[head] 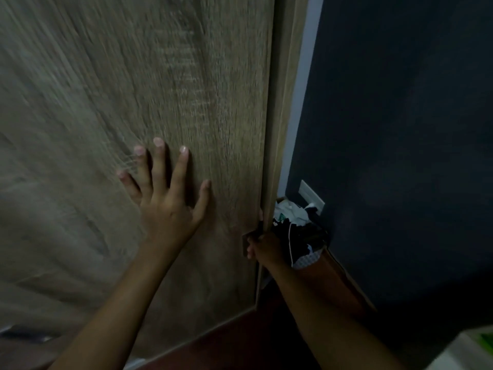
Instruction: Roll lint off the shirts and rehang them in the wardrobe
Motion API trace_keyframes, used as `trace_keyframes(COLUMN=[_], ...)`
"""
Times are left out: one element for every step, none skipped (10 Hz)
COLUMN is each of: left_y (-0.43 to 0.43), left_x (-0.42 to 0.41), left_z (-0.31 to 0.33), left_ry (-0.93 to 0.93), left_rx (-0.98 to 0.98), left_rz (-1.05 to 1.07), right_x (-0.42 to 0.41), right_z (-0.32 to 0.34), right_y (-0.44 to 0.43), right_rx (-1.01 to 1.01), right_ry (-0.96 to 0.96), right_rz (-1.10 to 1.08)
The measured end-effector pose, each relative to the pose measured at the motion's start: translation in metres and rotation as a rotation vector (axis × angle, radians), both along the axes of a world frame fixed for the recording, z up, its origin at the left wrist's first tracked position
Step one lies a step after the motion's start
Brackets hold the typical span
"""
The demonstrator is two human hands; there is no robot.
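Item: wardrobe door [186, 89], grey-brown wood grain, is filling the left and middle of the view and running down to the dark red floor [240, 343]; the left hand [168, 206] is lying flat against its panel, fingers straight and spread wide, palm pressing the wood. The right hand [264, 248] is curling round a small dark handle [246, 240] at the door's right edge, lower than the left hand, its fingers partly hidden behind that edge. Also showing: a heap of clothes [296, 222], dark and white, is lying just behind the right hand, and a white wall socket [310, 196] is sitting above it on the dark blue wall [400, 129].
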State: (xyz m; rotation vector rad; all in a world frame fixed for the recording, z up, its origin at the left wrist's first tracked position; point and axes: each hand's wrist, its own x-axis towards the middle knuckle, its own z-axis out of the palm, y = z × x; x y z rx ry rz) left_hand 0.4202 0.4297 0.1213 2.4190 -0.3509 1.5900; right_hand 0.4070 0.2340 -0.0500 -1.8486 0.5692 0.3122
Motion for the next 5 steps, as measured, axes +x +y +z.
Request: trace_keyframes(left_y=[-0.005,-0.011,-0.017,-0.024,-0.043], left_x=[-0.003,-0.007,-0.007,-0.012,-0.021], left_z=[0.001,0.003,0.004,0.008,0.018], left_ry=[0.020,0.056,0.083,0.095,0.126], left_rx=[-0.012,-0.035,-0.039,-0.050,-0.095], left_rz=[-0.058,-0.107,-0.131,-0.179,-0.317], right_x=[-0.006,-0.015,-0.024,-0.036,-0.046], right_z=[0.013,0.021,0.027,0.041,0.060], right_y=[-0.009,-0.027,-0.046,-0.056,-0.065], right_rx=[-0.067,-0.219,-0.272,-0.248,-0.347], right_ry=[-0.044,-0.068,-0.058,-0.075,-0.037], right_rz=[-0.022,-0.007,0.001,-0.014,0.008])
